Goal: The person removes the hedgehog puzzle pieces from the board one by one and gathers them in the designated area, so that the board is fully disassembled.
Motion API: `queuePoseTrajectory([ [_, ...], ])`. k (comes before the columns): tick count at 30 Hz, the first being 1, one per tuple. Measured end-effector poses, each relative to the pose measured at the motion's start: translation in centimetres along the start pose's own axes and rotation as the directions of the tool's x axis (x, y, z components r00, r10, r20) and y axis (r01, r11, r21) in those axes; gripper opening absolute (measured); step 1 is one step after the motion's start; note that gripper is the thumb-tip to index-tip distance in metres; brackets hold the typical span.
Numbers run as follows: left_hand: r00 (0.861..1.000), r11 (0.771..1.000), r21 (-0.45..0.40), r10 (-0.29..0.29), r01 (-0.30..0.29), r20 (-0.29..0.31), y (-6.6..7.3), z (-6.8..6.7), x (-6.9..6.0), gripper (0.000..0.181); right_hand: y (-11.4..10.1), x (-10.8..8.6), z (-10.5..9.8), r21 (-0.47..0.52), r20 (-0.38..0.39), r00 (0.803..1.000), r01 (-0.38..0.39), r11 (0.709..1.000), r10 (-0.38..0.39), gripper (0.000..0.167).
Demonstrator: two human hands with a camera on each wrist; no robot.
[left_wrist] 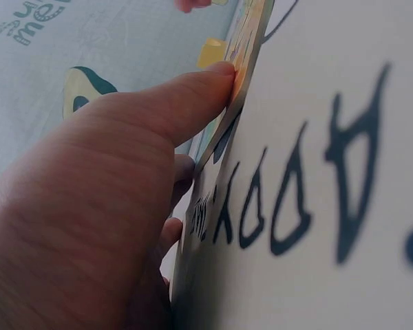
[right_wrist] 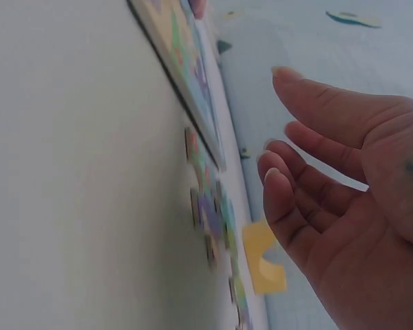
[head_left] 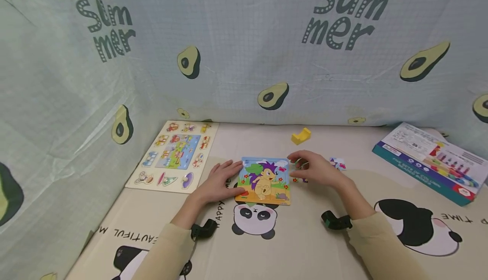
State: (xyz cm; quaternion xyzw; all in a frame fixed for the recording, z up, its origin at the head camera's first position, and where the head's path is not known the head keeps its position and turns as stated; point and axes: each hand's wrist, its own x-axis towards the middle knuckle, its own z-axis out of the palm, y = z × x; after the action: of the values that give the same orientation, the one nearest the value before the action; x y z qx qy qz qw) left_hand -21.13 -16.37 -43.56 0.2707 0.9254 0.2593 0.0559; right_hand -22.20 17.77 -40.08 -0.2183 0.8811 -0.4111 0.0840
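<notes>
A hedgehog jigsaw puzzle [head_left: 267, 184] lies flat on the table, its picture facing up. My left hand [head_left: 221, 182] rests at its left side, fingers stretched along the edge. In the left wrist view, the left thumb [left_wrist: 199, 93] touches the board's rim. Just past the right edge hovers my right hand [head_left: 312, 170], fingers loosely bent. Nothing sits between those fingers in the right wrist view, where the right hand [right_wrist: 344, 185] is above the table. Loose puzzle pieces [right_wrist: 210, 210] lie beside the board, partly hidden by the right hand in the head view; another loose piece [head_left: 338, 163] shows beyond the wrist.
A peg puzzle board [head_left: 152, 174] with vehicles and toys lies at the left. Behind the hedgehog puzzle is a yellow curved block [head_left: 301, 136]. A boxed bead toy [head_left: 431, 161] stands at the right. Avocado-print cloth [head_left: 228, 85] hangs behind the table.
</notes>
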Motion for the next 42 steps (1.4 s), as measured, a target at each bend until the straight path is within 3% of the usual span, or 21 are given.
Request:
queuePoseTrajectory([
  [9, 1.000, 1.000, 0.002, 0.006, -0.006, 0.005, 0.1, 0.1, 0.3, 0.083, -2.0, 1.9, 1.6, 0.019, 0.032, 0.999, 0.029, 0.999, -0.029, 0.048],
  [21, 1.000, 1.000, -0.012, 0.012, -0.012, 0.004, 0.3, 0.1, 0.4, 0.082, -3.2, 3.4, 4.2, 0.036, 0.051, 0.998, -0.044, 0.998, 0.042, 0.046],
  [27, 1.000, 1.000, -0.002, 0.015, -0.015, 0.007, 0.4, 0.2, 0.3, 0.082, -3.0, 3.6, 5.3, -0.034, 0.064, 0.992, -0.104, 0.994, 0.106, 0.045],
  [36, 1.000, 1.000, -0.003, 0.009, -0.009, 0.005, 0.3, 0.1, 0.1, 0.082, -3.3, 3.7, 6.4, -0.172, 0.048, 0.990, -0.124, 0.977, 0.134, 0.047],
  [42, 1.000, 1.000, -0.004, 0.005, -0.005, -0.004, 0.1, 0.1, 0.0, 0.082, -3.8, 3.8, 6.8, -0.183, 0.025, 0.985, -0.164, 0.969, 0.171, 0.047],
])
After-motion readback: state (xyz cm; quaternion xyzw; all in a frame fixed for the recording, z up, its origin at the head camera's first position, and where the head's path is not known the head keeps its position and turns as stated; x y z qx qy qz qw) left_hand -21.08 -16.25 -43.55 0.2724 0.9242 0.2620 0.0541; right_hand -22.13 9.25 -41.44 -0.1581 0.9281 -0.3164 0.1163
